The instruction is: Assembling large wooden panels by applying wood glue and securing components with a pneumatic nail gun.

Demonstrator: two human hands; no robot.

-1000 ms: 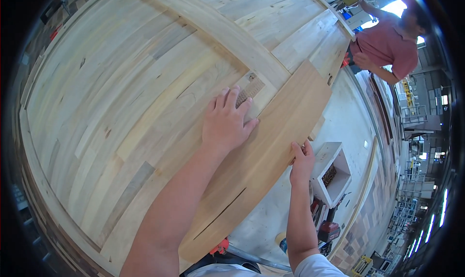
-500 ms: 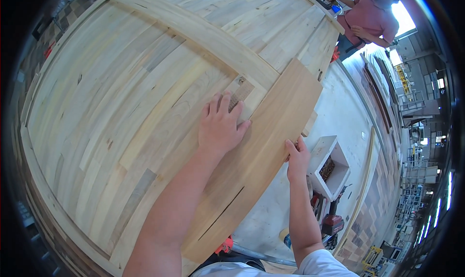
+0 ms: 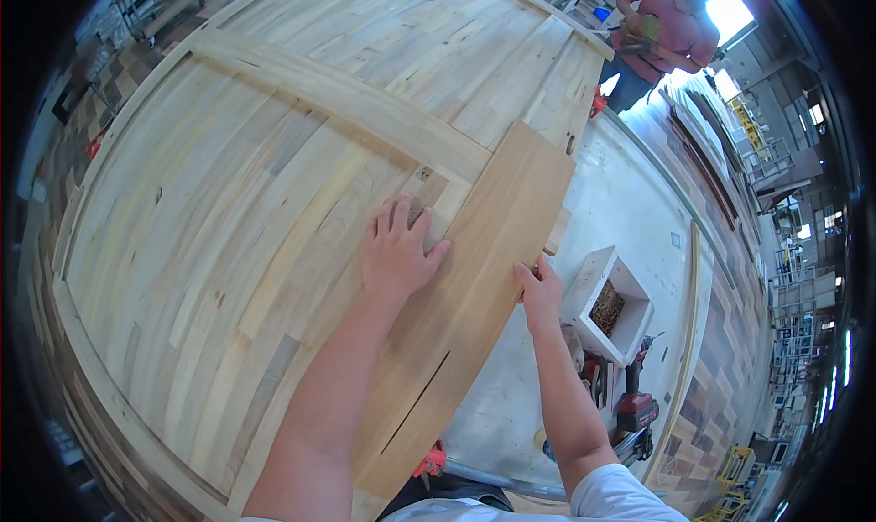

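Observation:
A long, smooth light-brown board [image 3: 464, 271] lies slantwise along the right edge of a large panel of pale wood strips [image 3: 246, 193]. It has a dark narrow slit near its lower end. My left hand [image 3: 399, 255] rests on the panel with fingers spread, its thumb by the board's left edge. Just beyond those fingers sits a small wood piece [image 3: 442, 192] in the frame corner, with a rough-textured patch partly hidden by the fingers. Thumb and fingers of my right hand [image 3: 541, 292] pinch the board's right edge.
A white box [image 3: 584, 294] holding many small brown pieces stands on the white table [image 3: 630, 184]. Beside it lies a red and black cordless drill [image 3: 636, 403]. Red clamps [image 3: 431, 460] grip near the panel's edge. A person in a red shirt [image 3: 662, 29] stands at the far right.
The view has shifted, moving most of the scene slightly left and down. Both hands keep their places on the panel and board. The far person's arms have changed position.

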